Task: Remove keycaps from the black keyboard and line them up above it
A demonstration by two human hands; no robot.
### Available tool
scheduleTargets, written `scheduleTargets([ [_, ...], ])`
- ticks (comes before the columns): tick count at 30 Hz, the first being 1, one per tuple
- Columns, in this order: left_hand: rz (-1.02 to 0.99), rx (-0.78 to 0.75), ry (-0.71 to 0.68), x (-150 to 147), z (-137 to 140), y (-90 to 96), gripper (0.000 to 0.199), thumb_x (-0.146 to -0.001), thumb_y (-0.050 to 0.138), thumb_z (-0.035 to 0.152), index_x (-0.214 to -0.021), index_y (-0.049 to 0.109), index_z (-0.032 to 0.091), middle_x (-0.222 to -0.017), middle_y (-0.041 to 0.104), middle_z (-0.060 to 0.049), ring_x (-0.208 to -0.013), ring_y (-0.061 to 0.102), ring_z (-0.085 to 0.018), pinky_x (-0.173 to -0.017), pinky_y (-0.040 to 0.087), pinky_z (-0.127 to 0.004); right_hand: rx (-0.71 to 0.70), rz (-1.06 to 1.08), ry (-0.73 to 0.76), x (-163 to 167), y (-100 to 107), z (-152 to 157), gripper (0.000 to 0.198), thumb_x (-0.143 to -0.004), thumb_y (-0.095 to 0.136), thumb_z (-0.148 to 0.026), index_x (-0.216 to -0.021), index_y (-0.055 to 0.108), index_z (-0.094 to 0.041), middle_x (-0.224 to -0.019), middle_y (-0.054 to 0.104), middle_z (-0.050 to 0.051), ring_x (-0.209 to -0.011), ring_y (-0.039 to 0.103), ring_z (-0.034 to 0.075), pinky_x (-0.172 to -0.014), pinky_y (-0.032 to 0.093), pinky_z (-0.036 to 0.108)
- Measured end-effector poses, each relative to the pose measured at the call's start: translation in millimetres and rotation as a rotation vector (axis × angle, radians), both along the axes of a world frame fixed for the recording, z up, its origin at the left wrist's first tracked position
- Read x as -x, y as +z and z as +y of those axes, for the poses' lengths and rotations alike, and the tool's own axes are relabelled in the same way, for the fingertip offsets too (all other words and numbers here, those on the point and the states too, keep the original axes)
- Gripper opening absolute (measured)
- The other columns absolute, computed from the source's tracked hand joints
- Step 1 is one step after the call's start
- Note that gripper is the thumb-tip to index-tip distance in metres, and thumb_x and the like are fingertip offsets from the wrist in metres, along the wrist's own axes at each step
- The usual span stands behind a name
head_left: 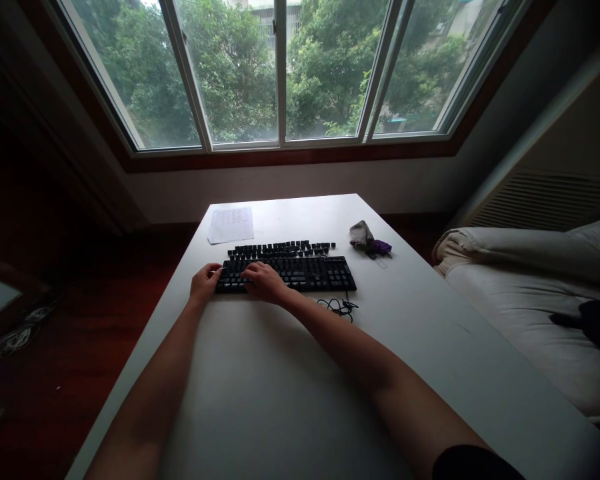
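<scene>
A black computer keyboard point(310, 273) lies flat on the white table, with some of its key area hidden by my hands. At its left end is my left hand point(205, 283), fingers curled in against the edge and gripping it. A small pale sliver shows by those fingertips, too small to name. Over the left part of the keys rests my right hand point(266, 283), its fingers bent down and drawn together; whatever lies between them is hidden. Loose black keycaps point(280, 250) stand in rows just behind the keyboard. The black cable point(337, 307) is bunched in front of its right side.
A printed sheet of paper point(231, 225) lies at the table's far left. Toward the far right are a grey cloth point(361, 235) and a purple item point(381, 247). A pale sofa point(510, 280) stands right of the table point(260, 400); a window is beyond it.
</scene>
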State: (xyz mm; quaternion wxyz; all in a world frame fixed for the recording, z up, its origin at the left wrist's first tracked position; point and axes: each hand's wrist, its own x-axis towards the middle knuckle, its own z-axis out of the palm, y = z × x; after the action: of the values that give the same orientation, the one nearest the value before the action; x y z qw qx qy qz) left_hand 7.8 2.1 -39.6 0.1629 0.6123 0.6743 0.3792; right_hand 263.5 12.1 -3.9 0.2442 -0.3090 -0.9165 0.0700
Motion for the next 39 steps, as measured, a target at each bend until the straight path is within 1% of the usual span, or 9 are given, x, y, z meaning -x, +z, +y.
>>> scheduleTargets([
  [4, 0.051, -0.049, 0.011, -1, 1, -0.8, 0.033, -0.087, 0.059, 0.044, -0.109, 0.069, 0.023, -0.102, 0.075, -0.004, -0.082, 0.069, -0.02, -0.081, 0.053, -0.031, 0.039, -0.013, -0.091, 28, -8, 3, 0.029, -0.094, 0.059, -0.035, -0.12, 0.066, -0.023, -0.118, 0.062, 0.008, -0.111, 0.053, 0.024, -0.094, 0.042, 0.036],
  [6, 0.048, -0.082, 0.007, -1, 2, -1.7, 0.033, -0.086, 0.059, 0.044, -0.108, 0.07, 0.023, -0.104, 0.075, -0.004, -0.082, 0.069, -0.02, -0.081, 0.053, -0.032, 0.044, -0.022, -0.114, 37, -11, 3, 0.031, -0.094, 0.058, -0.036, -0.122, 0.065, -0.023, -0.118, 0.062, 0.008, -0.111, 0.053, 0.024, -0.093, 0.042, 0.036],
  [9, 0.029, -0.086, 0.01, 0, 5, -3.9, 0.032, -0.085, 0.06, 0.044, -0.107, 0.071, 0.023, -0.103, 0.075, -0.004, -0.081, 0.069, -0.02, -0.079, 0.053, -0.031, 0.045, -0.036, -0.141, 44, -12, 3, 0.032, -0.095, 0.057, -0.037, -0.123, 0.064, -0.023, -0.117, 0.062, 0.008, -0.111, 0.052, 0.024, -0.093, 0.041, 0.036],
  [15, 0.021, -0.085, 0.03, 3, 8, -6.7, 0.03, -0.085, 0.061, 0.042, -0.105, 0.073, 0.024, -0.1, 0.076, -0.003, -0.079, 0.069, -0.02, -0.076, 0.052, -0.031, 0.067, -0.082, -0.147, 47, -11, 7, 0.034, -0.095, 0.056, -0.038, -0.124, 0.064, -0.023, -0.118, 0.061, 0.009, -0.112, 0.051, 0.025, -0.094, 0.04, 0.038],
  [19, 0.007, -0.078, 0.036, 3, 9, -7.7, 0.031, -0.084, 0.061, 0.043, -0.104, 0.073, 0.023, -0.099, 0.076, -0.003, -0.078, 0.069, -0.02, -0.075, 0.052, -0.031, 0.047, -0.067, -0.16, 47, -13, 5, 0.035, -0.096, 0.054, -0.038, -0.126, 0.062, -0.023, -0.119, 0.061, 0.009, -0.113, 0.05, 0.025, -0.094, 0.04, 0.039],
  [25, -0.036, -0.066, -0.002, 4, 9, -8.6, 0.035, -0.082, 0.062, 0.044, -0.107, 0.073, 0.022, -0.101, 0.075, -0.005, -0.082, 0.068, -0.021, -0.076, 0.053, -0.031, 0.045, -0.081, -0.178, 53, -11, 6, 0.043, -0.095, 0.055, -0.041, -0.134, 0.057, -0.022, -0.12, 0.059, 0.01, -0.114, 0.048, 0.027, -0.094, 0.041, 0.04],
  [31, -0.042, -0.079, -0.027, 3, 9, -8.8, 0.032, -0.083, 0.061, 0.043, -0.105, 0.072, 0.022, -0.102, 0.075, -0.006, -0.085, 0.068, -0.021, -0.076, 0.053, -0.031, 0.033, -0.097, -0.209, 59, -9, 5, 0.052, -0.095, 0.056, -0.047, -0.141, 0.05, -0.023, -0.124, 0.057, 0.012, -0.115, 0.046, 0.028, -0.095, 0.04, 0.043],
  [36, -0.05, -0.09, -0.027, 3, 9, -10.7, 0.033, -0.083, 0.061, 0.043, -0.106, 0.072, 0.023, -0.103, 0.075, -0.006, -0.085, 0.068, -0.021, -0.076, 0.054, -0.031, 0.011, -0.111, -0.2, 60, -10, 4, 0.051, -0.097, 0.052, -0.048, -0.142, 0.05, -0.025, -0.125, 0.055, 0.012, -0.115, 0.045, 0.029, -0.095, 0.039, 0.044],
  [39, -0.03, -0.097, -0.001, 1, 6, -9.7, 0.032, -0.084, 0.061, 0.042, -0.106, 0.072, 0.023, -0.102, 0.075, -0.005, -0.084, 0.068, -0.021, -0.077, 0.053, -0.032, 0.012, -0.123, -0.204, 61, -11, 5, 0.05, -0.097, 0.051, -0.049, -0.141, 0.051, -0.026, -0.125, 0.054, 0.013, -0.116, 0.044, 0.029, -0.095, 0.039, 0.044],
])
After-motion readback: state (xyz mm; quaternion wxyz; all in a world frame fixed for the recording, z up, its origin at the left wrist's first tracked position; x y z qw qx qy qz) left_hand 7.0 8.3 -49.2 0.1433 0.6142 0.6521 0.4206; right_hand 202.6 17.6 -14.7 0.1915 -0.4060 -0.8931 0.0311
